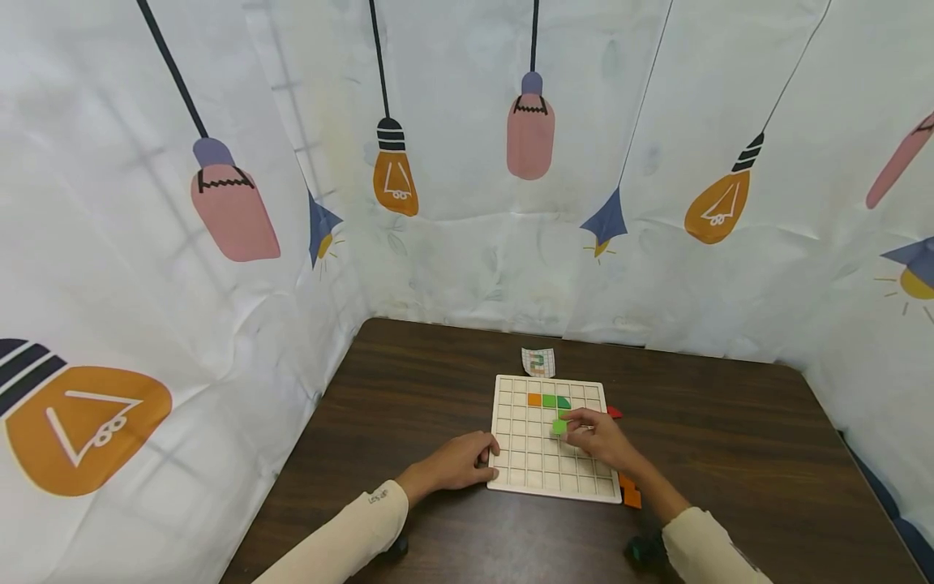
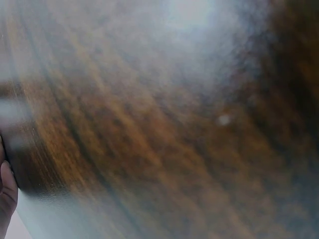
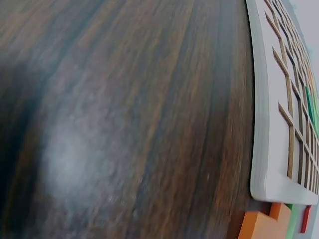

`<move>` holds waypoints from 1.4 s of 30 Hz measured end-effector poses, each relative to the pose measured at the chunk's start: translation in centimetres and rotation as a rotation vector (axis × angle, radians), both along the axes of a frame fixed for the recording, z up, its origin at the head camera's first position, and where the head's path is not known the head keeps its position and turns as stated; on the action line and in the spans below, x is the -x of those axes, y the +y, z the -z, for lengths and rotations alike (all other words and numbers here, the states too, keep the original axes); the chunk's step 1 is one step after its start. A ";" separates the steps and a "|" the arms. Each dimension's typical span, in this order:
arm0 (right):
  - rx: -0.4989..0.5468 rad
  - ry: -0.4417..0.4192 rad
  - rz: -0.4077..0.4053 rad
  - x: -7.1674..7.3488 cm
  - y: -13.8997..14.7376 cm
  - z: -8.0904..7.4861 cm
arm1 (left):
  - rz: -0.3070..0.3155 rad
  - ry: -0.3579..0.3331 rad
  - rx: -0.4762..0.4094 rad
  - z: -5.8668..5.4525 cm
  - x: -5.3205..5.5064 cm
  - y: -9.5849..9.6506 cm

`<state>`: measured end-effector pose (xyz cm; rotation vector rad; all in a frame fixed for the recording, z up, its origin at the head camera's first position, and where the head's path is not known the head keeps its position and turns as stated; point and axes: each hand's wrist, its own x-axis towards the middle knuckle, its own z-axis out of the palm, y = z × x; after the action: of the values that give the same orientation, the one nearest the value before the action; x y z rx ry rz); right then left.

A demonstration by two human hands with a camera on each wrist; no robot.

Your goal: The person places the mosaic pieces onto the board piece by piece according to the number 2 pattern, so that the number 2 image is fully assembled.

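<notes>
Green tile (image 1: 559, 427) over gridded board (image 1: 527, 463)

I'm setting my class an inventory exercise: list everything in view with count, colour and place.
Wall covering: count unclear, white with printed lamps, around table
Table: one, dark brown, centre
Grid board: one, cream, on table
Pattern card: one, white with coloured print, beyond board
Orange square: one, orange, on board
Light green pieces: at least two, light green, on and over board
Dark green piece: one, dark green, on board
Red piece: at least one, red, right of board
Loose orange pieces: count unclear, orange, right of board
Sleeves: two, cream, foreground
Left grip: one, bare, touching board's left edge
Right grip: one, bare, pinching light green piece
</notes>
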<state>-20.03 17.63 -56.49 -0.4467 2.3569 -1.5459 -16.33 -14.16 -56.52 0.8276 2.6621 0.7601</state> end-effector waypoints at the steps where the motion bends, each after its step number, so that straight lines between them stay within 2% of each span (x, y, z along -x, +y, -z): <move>1: 0.000 0.000 -0.010 0.0 -0.1 0.1 | 0.001 0.000 0.000 0.0 0.0 0.0; 3: 0.002 0.007 -0.030 0.4 -0.3 0.8 | 0.001 0.000 0.003 -0.1 0.0 0.0; 8: -0.001 0.038 -0.051 0.5 -0.9 1.0 | 0.004 0.002 0.004 -0.2 -0.1 0.0; 18: -0.132 0.118 0.031 0.5 -2.0 1.0 | 0.011 0.000 -0.003 -0.3 -0.2 0.1; 26: -0.191 0.116 0.059 0.7 -2.4 0.9 | 0.014 0.005 -0.006 -0.3 -0.2 0.0; 33: -0.202 0.143 0.041 0.7 -2.6 1.0 | 0.011 -0.006 -0.006 -0.3 -0.1 0.0; 42: -0.213 0.139 0.068 0.7 -2.8 1.2 | 0.008 -0.004 -0.006 -0.1 0.0 -0.1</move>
<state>-20.68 14.80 -57.65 -0.4414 2.6339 -1.3089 -16.32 -14.29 -56.43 0.8364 2.6527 0.7671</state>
